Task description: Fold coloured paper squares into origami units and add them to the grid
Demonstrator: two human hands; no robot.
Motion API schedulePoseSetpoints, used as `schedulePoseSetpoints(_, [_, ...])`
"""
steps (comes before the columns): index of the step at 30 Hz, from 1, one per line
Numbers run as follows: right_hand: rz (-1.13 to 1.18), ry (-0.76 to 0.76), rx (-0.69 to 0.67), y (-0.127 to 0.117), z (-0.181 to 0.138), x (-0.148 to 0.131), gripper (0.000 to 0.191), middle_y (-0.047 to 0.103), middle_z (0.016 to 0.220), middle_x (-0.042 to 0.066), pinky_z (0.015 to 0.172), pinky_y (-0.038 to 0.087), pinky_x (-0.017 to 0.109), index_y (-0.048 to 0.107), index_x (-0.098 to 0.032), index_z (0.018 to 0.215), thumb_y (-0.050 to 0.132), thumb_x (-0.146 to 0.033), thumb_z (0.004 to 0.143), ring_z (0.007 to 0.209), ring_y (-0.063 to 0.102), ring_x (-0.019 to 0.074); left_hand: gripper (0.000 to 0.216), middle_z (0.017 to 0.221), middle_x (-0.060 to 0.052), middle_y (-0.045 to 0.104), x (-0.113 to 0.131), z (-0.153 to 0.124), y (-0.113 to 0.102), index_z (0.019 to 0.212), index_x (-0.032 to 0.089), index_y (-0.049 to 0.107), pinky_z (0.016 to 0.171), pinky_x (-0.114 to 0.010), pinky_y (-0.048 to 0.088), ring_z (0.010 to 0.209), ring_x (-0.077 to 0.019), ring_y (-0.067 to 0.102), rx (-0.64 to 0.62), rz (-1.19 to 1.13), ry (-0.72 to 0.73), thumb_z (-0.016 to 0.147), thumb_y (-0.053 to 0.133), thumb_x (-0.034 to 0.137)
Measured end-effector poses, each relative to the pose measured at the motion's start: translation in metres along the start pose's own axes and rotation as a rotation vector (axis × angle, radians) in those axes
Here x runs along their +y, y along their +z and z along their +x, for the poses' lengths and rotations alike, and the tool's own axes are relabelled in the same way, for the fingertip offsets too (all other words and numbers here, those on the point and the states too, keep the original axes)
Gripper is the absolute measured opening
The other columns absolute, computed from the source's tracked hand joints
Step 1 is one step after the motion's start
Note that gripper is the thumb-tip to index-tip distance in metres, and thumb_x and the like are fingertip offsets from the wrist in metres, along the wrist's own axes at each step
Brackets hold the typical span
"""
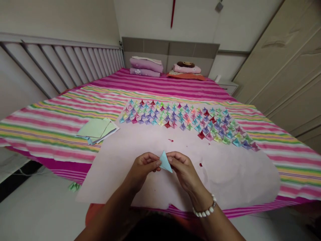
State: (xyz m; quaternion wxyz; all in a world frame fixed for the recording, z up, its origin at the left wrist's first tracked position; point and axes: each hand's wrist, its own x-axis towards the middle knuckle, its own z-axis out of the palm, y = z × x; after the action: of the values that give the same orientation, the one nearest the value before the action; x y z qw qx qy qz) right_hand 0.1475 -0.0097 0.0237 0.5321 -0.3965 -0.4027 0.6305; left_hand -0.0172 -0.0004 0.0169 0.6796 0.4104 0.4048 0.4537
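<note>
A small light-blue folded paper piece [165, 161] is pinched between both my hands over a large pale pink sheet [225, 174] spread on the bed. My left hand [144, 166] grips its left side with closed fingers. My right hand [182, 168], with a white bead bracelet at the wrist, grips its right side. Beyond my hands, several small folded paper pieces [185, 120] in many colours lie in rows on the sheet.
A stack of pale green and blue paper squares [98, 130] lies left of the sheet on the striped bedspread [50, 124]. Pillows [145, 67] sit at the headboard. A slatted rail [62, 63] runs along the left, wardrobe doors [288, 73] on the right.
</note>
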Motion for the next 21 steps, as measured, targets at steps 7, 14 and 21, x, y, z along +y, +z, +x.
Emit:
schedulePoseSetpoints(7, [-0.166, -0.045, -0.039, -0.005, 0.002, 0.001, 0.021, 0.063, 0.06, -0.001, 0.054, 0.04, 0.025, 0.074, -0.019, 0.081, 0.077, -0.035, 0.069, 0.054, 0.051, 0.0118, 0.023, 0.064, 0.0, 0.068, 0.005, 0.002, 0.005, 0.072, 0.015, 0.063, 0.057, -0.024, 0.044, 0.056, -0.0121, 0.062, 0.061, 0.151, 0.045, 0.063, 0.079, 0.03])
schedulePoseSetpoints(14, [-0.38, -0.276, 0.124, 0.001, 0.003, 0.008, 0.005, 0.053, 0.057, -0.004, 0.052, 0.037, 0.025, 0.068, -0.02, 0.073, 0.068, -0.025, 0.074, 0.053, 0.045, 0.0115, 0.029, 0.086, -0.007, 0.074, 0.004, -0.006, 0.02, 0.097, 0.017, 0.065, 0.069, -0.03, 0.052, 0.084, -0.0221, 0.07, 0.12, 0.352, 0.182, 0.075, 0.07, 0.036])
schedulePoseSetpoints(21, [-0.545, -0.496, 0.141, 0.01, 0.0, 0.008, 0.019, 0.063, 0.083, 0.003, 0.059, 0.044, 0.027, 0.072, -0.023, 0.083, 0.058, -0.011, 0.077, 0.067, 0.055, 0.0148, 0.036, 0.107, -0.01, 0.073, 0.004, -0.012, 0.032, 0.113, 0.017, 0.063, 0.084, -0.035, 0.054, 0.098, -0.0256, 0.069, 0.182, 0.556, 0.259, 0.078, 0.064, 0.027])
